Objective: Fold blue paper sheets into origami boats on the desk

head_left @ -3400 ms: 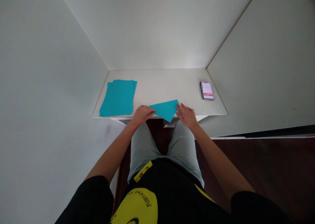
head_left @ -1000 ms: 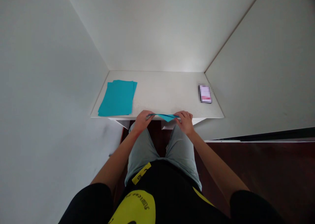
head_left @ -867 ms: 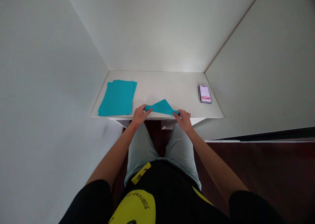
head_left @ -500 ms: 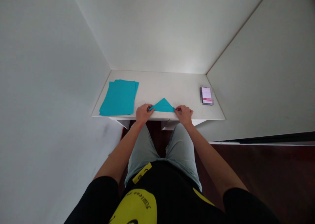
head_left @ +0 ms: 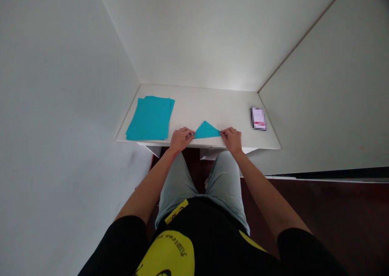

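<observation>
A folded piece of turquoise paper (head_left: 208, 131), triangular with its peak pointing away from me, lies near the front edge of the white tabletop (head_left: 209, 102). My left hand (head_left: 181, 139) pinches its left corner between thumb and fingers. At the opposite corner my right hand (head_left: 231, 139) has its fingertips closed on the paper. Both hands rest low, close to the table surface. The parts of the paper under the fingertips are hidden.
Several turquoise sheets (head_left: 150, 118) lie in an uneven stack on the left of the table. A phone-like object (head_left: 258, 118), its face pixelated, lies at the right. White walls (head_left: 197, 37) border the table at the back and sides.
The view has shifted slightly. The left hand sits a little further out from the paper's middle, so more of the left corner shows. Both hands still hold the paper's corners.
</observation>
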The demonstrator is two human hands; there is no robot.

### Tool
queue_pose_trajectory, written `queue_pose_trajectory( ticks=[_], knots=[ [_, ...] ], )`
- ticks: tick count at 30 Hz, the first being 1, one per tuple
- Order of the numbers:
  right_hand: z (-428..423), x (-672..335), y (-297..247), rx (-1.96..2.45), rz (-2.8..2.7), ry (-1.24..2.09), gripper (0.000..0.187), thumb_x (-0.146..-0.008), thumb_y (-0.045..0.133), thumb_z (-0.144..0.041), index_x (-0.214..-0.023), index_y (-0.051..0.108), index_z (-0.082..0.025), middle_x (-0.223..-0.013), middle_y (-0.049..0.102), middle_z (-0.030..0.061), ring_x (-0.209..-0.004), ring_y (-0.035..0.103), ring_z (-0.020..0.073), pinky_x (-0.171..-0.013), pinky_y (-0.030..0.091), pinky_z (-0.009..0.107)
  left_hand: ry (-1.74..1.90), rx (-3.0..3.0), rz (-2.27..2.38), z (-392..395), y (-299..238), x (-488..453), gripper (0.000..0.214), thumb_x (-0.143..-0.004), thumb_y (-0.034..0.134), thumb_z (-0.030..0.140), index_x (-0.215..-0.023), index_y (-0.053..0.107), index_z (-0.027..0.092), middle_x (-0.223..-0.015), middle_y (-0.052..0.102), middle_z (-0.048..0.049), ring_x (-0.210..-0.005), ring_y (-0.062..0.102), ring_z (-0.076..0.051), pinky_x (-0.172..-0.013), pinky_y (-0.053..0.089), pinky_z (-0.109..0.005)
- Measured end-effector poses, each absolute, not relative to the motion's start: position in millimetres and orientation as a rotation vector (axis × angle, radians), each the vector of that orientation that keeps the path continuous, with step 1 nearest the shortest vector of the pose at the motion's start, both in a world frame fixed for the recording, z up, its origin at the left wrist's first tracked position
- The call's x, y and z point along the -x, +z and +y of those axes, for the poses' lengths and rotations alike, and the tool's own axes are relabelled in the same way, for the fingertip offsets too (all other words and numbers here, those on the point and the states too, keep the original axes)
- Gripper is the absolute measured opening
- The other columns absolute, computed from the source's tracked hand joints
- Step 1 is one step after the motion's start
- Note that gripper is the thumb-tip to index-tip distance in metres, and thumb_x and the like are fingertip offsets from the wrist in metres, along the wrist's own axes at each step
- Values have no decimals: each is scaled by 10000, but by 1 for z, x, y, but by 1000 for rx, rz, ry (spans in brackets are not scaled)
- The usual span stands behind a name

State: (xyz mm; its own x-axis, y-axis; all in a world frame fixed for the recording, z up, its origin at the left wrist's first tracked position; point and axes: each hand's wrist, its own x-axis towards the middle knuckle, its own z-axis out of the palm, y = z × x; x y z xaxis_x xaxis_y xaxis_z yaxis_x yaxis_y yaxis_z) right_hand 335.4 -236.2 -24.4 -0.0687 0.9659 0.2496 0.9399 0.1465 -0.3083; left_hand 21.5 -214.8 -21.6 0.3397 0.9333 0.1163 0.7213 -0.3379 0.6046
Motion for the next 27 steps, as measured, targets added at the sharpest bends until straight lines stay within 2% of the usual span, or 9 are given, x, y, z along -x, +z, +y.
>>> queue_pose_trajectory(
  ticks=[5,8,10,13,16,19,23,27],
  knots=[
    [-256,-320,-18,1754,-2263,35,424,-1129,411,-391,-1344,738,-225,-1345,735,159,-1209,625,334,-1048,434,496,575,-2281,1428,-218,-24,-20,395,-1030,665,369,-1419,731,362,-1438,676,-77,-1257,602,-313,-1111,421,-479],
    [-272,-310,-25,1701,-2273,60,531,-1130,384,-429,-1560,589,-194,-1569,624,175,-1407,558,350,-1147,428,524,543,-2314,1396,-220,-24,-20,415,-1046,624,352,-1449,706,404,-1519,654,-41,-1341,531,-337,-1136,396,-503],
    [-279,-308,-31,1685,-2252,86,585,-1134,356,-441,-1632,497,-169,-1666,535,175,-1513,492,338,-1215,402,534,518,-2330,1384,-222,-23,-20,422,-1059,598,340,-1461,693,423,-1553,643,-17,-1388,498,-333,-1147,387,-502],
    [-282,-310,-38,1663,-2239,132,602,-1133,364,-462,-1624,498,-141,-1699,496,178,-1558,461,323,-1271,367,528,524,-2328,1380,-223,-22,-20,388,-1055,616,348,-1428,714,387,-1526,665,-30,-1379,523,-314,-1147,394,-485],
    [-281,-317,-41,1632,-2197,164,571,-1119,427,-486,-1564,570,-157,-1641,569,170,-1500,523,325,-1256,393,526,574,-2282,1420,-223,-23,-19,268,-1028,676,361,-1266,790,313,-1353,731,-73,-1273,616,-288,-1126,423,-455],
    [-279,-324,-45,1555,-2159,195,530,-1104,484,-513,-1492,641,-187,-1542,662,153,-1401,599,329,-1216,432,534,618,-2269,1399,-224,-26,-20,203,-976,768,396,-1136,819,281,-1194,755,-73,-1160,681,-267,-1079,460,-430],
    [-281,-332,-51,1481,-2128,228,482,-1092,530,-541,-1433,692,-243,-1471,716,128,-1329,639,333,-1176,451,545,683,-2290,1300,-226,-31,-23,280,-896,873,410,-1114,817,244,-1087,772,-58,-987,722,-232,-957,515,-391],
    [-285,-332,-54,1531,-2049,237,413,-1087,562,-527,-1381,728,-290,-1443,735,100,-1319,643,341,-1138,447,557,705,-2320,1231,-228,-33,-24,242,-929,843,405,-1098,817,234,-1018,773,-53,-867,716,-205,-864,544,-357]
  ],
)
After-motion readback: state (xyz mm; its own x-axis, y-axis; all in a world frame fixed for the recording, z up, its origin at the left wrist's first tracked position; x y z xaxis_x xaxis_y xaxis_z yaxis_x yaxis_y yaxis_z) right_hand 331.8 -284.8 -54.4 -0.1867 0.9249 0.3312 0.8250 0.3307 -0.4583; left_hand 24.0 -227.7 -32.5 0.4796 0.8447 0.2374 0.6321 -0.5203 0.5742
